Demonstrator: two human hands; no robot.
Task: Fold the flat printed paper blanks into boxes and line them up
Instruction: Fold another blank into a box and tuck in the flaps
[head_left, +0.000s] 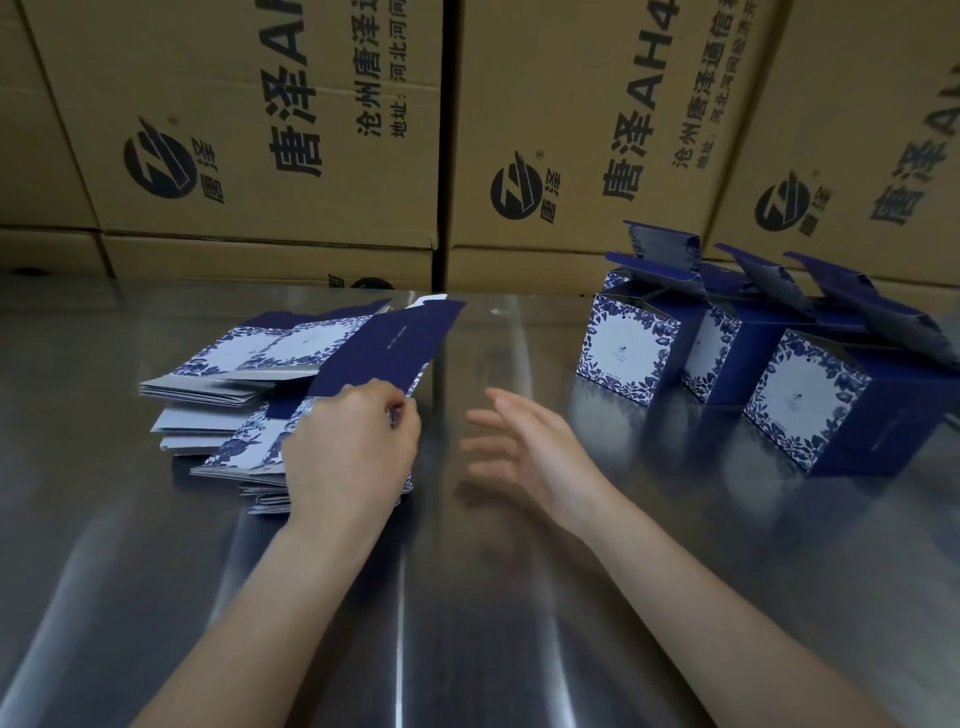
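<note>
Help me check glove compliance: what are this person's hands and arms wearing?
Nothing visible. The left hand and right hand are bare: no gloves or rings show. The left forearm and right forearm carry no sleeve, watch or bracelet up to the frame edge.

Right hand (524, 452) motion-blurred, left hand (353, 452) hiding near corner of blank stack (234, 364), cartons (260, 104) cut off at top edge.
</note>
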